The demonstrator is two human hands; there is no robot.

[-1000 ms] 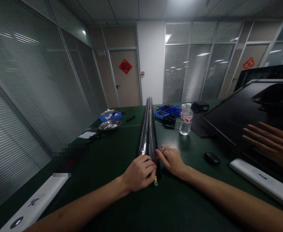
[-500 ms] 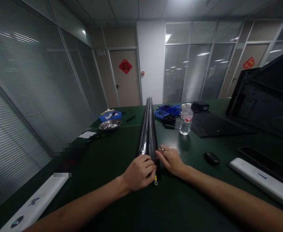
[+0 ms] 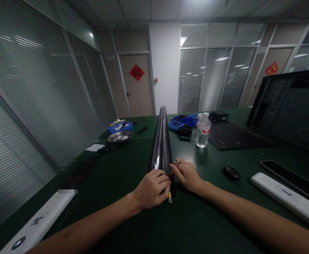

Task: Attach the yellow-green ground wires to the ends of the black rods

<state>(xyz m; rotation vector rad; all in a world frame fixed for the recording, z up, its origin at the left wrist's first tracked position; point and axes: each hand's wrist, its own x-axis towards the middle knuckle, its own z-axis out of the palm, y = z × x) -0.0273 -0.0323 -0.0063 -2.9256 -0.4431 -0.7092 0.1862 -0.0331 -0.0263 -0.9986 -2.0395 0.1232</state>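
Note:
A long black channel-like bar [image 3: 158,144], glossy and grooved along its length, lies on the green table and points away from me. My left hand [image 3: 154,188] is closed over its near end, fingers bent across the top. Below those fingers pokes out a ring terminal [image 3: 170,200] on a yellow-green wire; the rest of the wire is hidden. On the bar's right side, my right hand [image 3: 187,174] has its fingers curled, with thumb and forefinger pinched at the edge. A ring shows on one finger of that hand.
To the right are a water bottle [image 3: 203,131], a black computer mouse [image 3: 232,173], a phone-like slab [image 3: 293,178], a white bar [image 3: 283,194] and an open dark case [image 3: 291,109]. Further back sit blue baskets [image 3: 177,125]. At left stand a metal bowl [image 3: 119,137] and another white bar [image 3: 42,218].
Both hands and the bar stay almost exactly in place. At the right, a dark shape that covered the case's upper part has gone, and more of its inside shows.

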